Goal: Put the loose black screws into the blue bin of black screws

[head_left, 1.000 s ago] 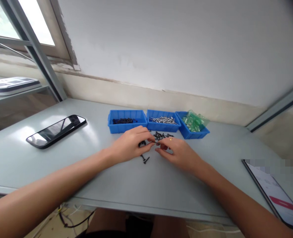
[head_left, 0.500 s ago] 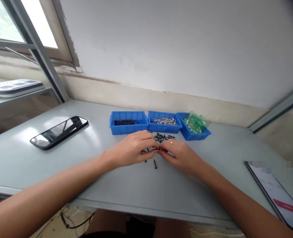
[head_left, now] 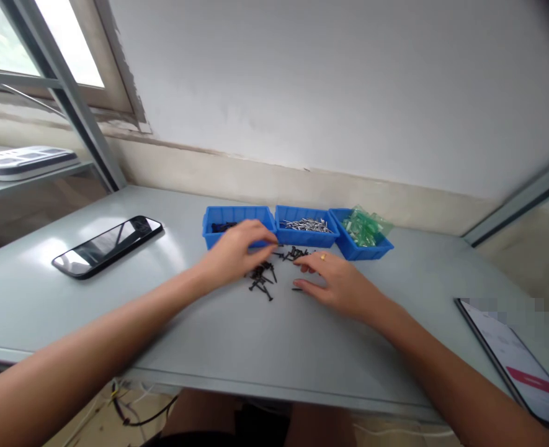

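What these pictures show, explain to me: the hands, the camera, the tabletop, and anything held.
There is no machine: this is a person's bare left hand and right hand, seen by a head-worn camera looking forward and down. Loose dark screws lie on the grey table. Behind them, a blue left bin holds dark pieces, a blue middle bin silvery pieces, and a blue right bin green plastic. A glossy dark device lies on the left, a lit-up device on the right. The left hand is in front of the left bin; I cannot tell whether it pinches anything. The right hand is open, a single dark screw beside its thumb.
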Available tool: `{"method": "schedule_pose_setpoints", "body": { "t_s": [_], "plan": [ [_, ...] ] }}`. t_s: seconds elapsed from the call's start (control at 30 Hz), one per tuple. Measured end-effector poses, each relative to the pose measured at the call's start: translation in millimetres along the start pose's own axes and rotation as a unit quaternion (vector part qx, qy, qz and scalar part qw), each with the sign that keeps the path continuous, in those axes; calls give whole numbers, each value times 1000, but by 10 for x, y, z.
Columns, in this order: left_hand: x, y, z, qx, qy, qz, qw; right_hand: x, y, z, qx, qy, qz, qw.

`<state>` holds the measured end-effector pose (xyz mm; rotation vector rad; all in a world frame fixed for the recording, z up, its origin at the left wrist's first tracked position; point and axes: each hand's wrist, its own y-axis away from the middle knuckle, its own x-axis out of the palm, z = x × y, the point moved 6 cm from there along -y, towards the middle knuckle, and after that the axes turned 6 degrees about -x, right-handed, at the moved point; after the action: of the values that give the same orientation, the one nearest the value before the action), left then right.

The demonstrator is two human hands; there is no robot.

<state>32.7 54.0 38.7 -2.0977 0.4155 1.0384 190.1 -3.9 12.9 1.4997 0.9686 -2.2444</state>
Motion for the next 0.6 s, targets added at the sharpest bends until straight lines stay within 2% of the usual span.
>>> {"method": "schedule_pose_setpoints", "body": {
  "t_s": [0.1, 0.17, 0.2, 0.27, 0.4, 0.5, 0.6],
  "plan": [
    [-271, -51, 275, -91, -121, -114, 982, 110, 29, -88, 20, -8, 91, 996],
    [-378, -52, 359, -113, -176, -154, 966, 157, 52, -116, 23, -13, 132, 991],
    [-386, -50, 354, -105, -188, -154, 964, 170, 58, -124, 23, -13, 142, 989],
    [-301, -42, 252, -52, -186, -111, 975, 182, 60, -128, 19, -10, 147, 989],
    [82, 64, -114, 81, -120, 61, 988, 171, 28, -108, 14, 6, 122, 992],
    [277, 154, -248, 99, -85, 121, 984, 137, -4, -66, 14, 10, 90, 996],
    [377, 194, -245, 89, -70, 154, 982, 98, -22, -11, 7, 4, 62, 998]
  ]
}}
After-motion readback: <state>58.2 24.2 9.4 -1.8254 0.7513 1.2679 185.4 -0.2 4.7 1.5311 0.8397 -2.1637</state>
